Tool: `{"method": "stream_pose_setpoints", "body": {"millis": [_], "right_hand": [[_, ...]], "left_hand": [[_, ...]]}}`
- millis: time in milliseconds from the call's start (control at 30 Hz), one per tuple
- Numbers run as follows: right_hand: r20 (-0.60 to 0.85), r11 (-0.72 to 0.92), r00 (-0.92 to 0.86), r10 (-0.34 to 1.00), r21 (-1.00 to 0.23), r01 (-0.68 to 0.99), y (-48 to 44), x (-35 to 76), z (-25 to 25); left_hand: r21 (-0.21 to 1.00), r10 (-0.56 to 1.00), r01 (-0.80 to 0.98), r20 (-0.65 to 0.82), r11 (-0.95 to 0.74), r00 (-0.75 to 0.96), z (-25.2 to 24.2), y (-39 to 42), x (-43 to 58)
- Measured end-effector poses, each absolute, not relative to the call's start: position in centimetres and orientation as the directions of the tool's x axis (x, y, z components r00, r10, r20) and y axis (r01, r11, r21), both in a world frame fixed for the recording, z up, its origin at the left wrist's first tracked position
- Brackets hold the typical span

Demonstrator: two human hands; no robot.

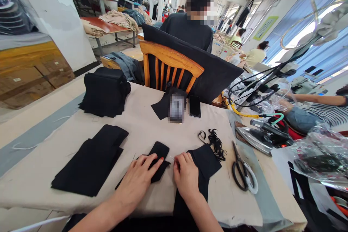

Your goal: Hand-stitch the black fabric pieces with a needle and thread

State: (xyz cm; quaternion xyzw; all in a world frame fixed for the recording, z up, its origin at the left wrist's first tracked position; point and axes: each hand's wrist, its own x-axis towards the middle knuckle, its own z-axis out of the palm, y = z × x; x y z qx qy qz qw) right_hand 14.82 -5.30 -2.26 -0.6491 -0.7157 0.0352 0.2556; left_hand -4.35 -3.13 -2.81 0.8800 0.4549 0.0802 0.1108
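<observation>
My left hand (141, 174) lies over a small black fabric piece (159, 150), fingers stretched out and pressing it to the covered table. My right hand (186, 174) is closed in a pinch just to the right of that piece. A thin pale tip shows at its fingertips, too small to name. Beneath and beside this hand lie black fabric pieces (208, 161), overlapping. Left of my left hand is a flat stack of black fabric pieces (87, 163). Narrow black strips (216, 145) are bunched beyond my right hand.
Scissors (241, 174) lie at the right, with an iron (255, 137) behind them. A taller black fabric stack (104, 92) stands back left. A phone (195, 106) lies near the far edge, before a wooden chair (171, 59) with a seated person. Cables hang right.
</observation>
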Motion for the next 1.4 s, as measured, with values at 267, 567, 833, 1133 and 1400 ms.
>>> {"method": "stream_pose_setpoints", "body": {"millis": [267,567,833,1133,1400], "right_hand": [[0.289,0.352,-0.25,0.924,-0.394,0.849,-5.6,14.9,-1.5],[0.308,0.365,-0.272,0.912,-0.305,0.88,-5.1,13.8,-1.8],[0.346,0.284,-0.179,0.921,-0.281,0.917,-5.3,12.7,-2.2],[0.378,0.199,-0.089,0.922,-0.261,0.945,-5.2,11.6,-1.9],[0.348,0.175,-0.076,0.934,-0.263,0.949,-5.1,11.3,-2.8]], "left_hand": [[0.323,0.814,0.754,0.111,-0.572,0.57,-3.3,-3.0,-4.7],[0.412,0.801,0.696,0.178,-0.588,0.571,-4.4,-2.5,-5.3],[0.47,0.793,0.656,0.188,-0.591,0.58,-4.1,-2.1,-5.7],[0.467,0.798,0.67,0.151,-0.577,0.583,-3.5,-2.2,-5.6],[0.435,0.806,0.697,0.129,-0.57,0.578,-3.5,-2.2,-5.3]]}}
